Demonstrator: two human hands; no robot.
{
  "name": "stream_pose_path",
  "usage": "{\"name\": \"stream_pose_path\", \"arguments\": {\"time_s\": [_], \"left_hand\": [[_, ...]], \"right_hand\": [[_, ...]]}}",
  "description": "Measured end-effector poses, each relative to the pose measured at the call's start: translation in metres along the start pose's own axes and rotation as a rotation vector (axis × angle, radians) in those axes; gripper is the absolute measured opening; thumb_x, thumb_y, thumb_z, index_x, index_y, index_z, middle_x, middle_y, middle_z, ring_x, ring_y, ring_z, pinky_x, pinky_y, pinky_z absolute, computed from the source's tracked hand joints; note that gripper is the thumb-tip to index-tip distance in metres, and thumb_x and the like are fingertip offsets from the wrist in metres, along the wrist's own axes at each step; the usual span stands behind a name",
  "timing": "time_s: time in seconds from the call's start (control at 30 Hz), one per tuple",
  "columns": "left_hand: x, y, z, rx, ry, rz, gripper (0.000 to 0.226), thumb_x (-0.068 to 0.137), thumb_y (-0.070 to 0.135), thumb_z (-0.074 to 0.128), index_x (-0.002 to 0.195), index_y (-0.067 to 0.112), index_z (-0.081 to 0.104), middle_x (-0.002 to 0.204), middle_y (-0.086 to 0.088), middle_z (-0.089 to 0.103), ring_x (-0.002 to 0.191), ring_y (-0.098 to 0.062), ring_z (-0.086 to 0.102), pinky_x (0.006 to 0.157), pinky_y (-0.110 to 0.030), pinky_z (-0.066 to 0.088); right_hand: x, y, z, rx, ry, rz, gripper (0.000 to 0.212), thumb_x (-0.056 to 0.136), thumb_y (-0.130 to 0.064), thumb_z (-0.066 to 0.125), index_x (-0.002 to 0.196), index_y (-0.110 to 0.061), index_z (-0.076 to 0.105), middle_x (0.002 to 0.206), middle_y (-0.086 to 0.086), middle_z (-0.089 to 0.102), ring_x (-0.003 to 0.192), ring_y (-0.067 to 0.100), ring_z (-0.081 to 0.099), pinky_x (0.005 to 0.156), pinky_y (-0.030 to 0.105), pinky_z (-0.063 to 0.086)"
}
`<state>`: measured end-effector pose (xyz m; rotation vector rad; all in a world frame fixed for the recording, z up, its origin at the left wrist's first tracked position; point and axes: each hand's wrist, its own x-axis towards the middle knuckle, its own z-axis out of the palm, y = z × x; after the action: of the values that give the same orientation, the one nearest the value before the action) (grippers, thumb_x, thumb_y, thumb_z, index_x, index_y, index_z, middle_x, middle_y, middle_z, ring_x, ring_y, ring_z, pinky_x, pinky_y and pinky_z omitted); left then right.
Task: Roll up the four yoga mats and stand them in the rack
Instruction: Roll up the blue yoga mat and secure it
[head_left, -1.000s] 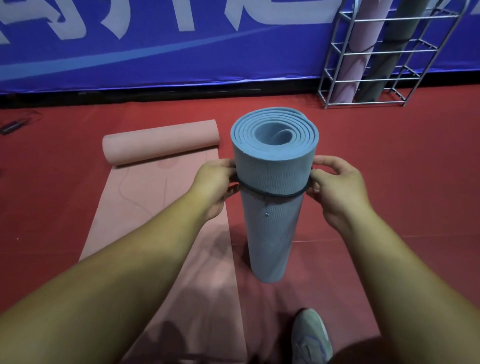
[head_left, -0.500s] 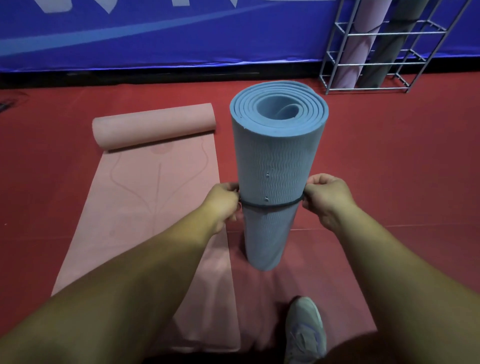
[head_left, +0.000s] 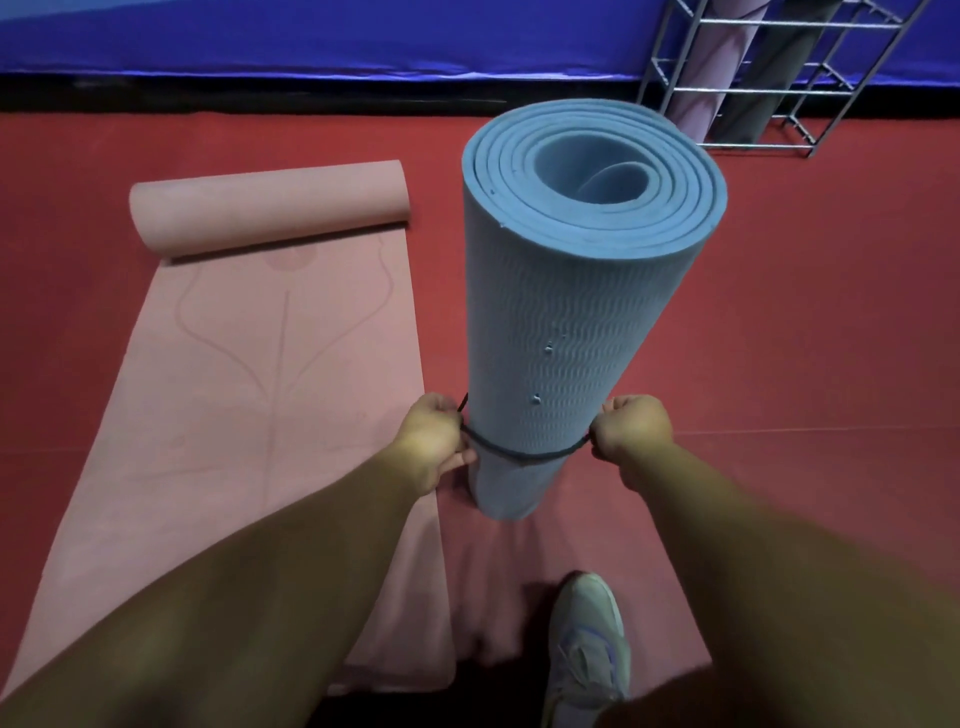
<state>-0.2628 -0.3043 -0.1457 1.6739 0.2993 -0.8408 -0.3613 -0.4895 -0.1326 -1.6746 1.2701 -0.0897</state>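
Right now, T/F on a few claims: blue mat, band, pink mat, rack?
1. The blue mat is rolled and stands upright on the floor. True.
2. The dark band circles its top end. False: it sits near the bottom end.
3. The left hand and right hand both pinch the band. True.
4. The pink mat is fully rolled. False: only its far end is rolled; the rest lies flat.
5. The rack is empty. False: two rolled mats stand in it.
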Motion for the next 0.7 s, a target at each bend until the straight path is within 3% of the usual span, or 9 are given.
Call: {"name": "stream_pose_path", "arguments": {"time_s": [0.17,0.23,0.3,0.4,0.47,0.5,0.57,0.63,0.7], "left_hand": [[-0.002,-0.006,0.0,0.009,-0.029,-0.053,0.023,0.1,0.003,0.041,0.109,0.018,0.057,0.072,-0.003,0.056,0.052,-0.012,0.046,0.047,-0.022,0.051],[-0.007,0.001,-0.005,0.023,-0.016,0.079,0.034,0.093,-0.004,0.046,0.111,0.021,0.058,0.083,-0.013,0.067,0.058,-0.021,0.054,0.052,-0.028,0.054],[-0.014,0.01,-0.016,0.057,-0.031,0.297,0.055,0.08,-0.013,0.049,0.112,0.031,0.059,0.109,-0.013,0.07,0.079,-0.023,0.065,0.07,-0.039,0.061],[-0.032,0.028,-0.037,0.222,-0.233,0.498,0.074,0.08,-0.024,0.052,0.125,0.034,0.049,0.117,0.018,0.062,0.106,0.006,0.06,0.077,-0.017,0.055],[-0.033,0.036,-0.047,0.301,-0.335,0.522,0.079,0.078,-0.021,0.064,0.132,0.033,0.041,0.121,0.024,0.056,0.113,0.016,0.051,0.081,-0.009,0.049],[-0.032,0.038,-0.051,0.305,-0.367,0.522,0.084,0.076,-0.017,0.071,0.136,0.032,0.037,0.124,0.024,0.055,0.114,0.016,0.05,0.084,-0.008,0.048],[-0.028,0.04,-0.055,0.297,-0.401,0.531,0.099,0.068,-0.004,0.084,0.144,0.031,0.031,0.129,0.023,0.054,0.116,0.016,0.052,0.088,-0.008,0.046],[-0.022,0.044,-0.055,0.279,-0.39,0.53,0.105,0.064,0.001,0.088,0.146,0.031,0.03,0.132,0.02,0.054,0.116,0.015,0.054,0.092,-0.012,0.048],[-0.015,0.053,-0.053,0.255,-0.37,0.538,0.101,0.064,-0.002,0.089,0.144,0.029,0.036,0.131,0.016,0.057,0.117,0.006,0.058,0.093,-0.018,0.052]], "right_hand": [[0.005,-0.004,0.006,-0.161,-0.114,-0.002,0.022,0.085,0.004,0.061,0.07,-0.01,0.053,0.07,0.009,0.055,0.069,0.026,0.054,0.06,0.038,0.052],[0.007,-0.009,0.01,-0.212,-0.086,-0.126,0.009,0.081,-0.004,0.06,0.073,0.0,0.062,0.067,0.013,0.059,0.063,0.025,0.053,0.057,0.041,0.052],[0.004,-0.02,0.009,-0.189,-0.083,-0.247,0.011,0.082,-0.006,0.061,0.085,-0.002,0.071,0.074,0.008,0.068,0.063,0.023,0.058,0.06,0.037,0.055],[-0.014,-0.052,-0.007,-0.268,-0.154,-0.507,0.034,0.084,0.0,0.066,0.113,-0.015,0.073,0.108,-0.003,0.074,0.086,0.006,0.065,0.081,0.028,0.053],[-0.027,-0.072,-0.022,-0.303,-0.34,-0.601,0.042,0.082,0.004,0.067,0.118,-0.017,0.07,0.109,-0.007,0.072,0.076,-0.005,0.06,0.075,0.019,0.047],[-0.028,-0.077,-0.027,-0.275,-0.485,-0.594,0.048,0.079,0.005,0.07,0.121,-0.018,0.067,0.11,-0.007,0.071,0.074,-0.006,0.061,0.073,0.018,0.048],[-0.028,-0.085,-0.033,-0.236,-0.683,-0.566,0.071,0.067,-0.008,0.082,0.132,-0.022,0.058,0.123,-0.004,0.068,0.095,0.006,0.068,0.085,0.028,0.055],[-0.026,-0.092,-0.031,-0.173,-0.735,-0.577,0.086,0.057,-0.021,0.088,0.137,-0.022,0.055,0.128,-0.004,0.067,0.117,0.015,0.064,0.1,0.036,0.052],[-0.022,-0.1,-0.025,-0.102,-0.686,-0.614,0.084,0.056,-0.02,0.091,0.134,-0.022,0.058,0.127,-0.008,0.069,0.121,0.016,0.062,0.106,0.04,0.049]]}}
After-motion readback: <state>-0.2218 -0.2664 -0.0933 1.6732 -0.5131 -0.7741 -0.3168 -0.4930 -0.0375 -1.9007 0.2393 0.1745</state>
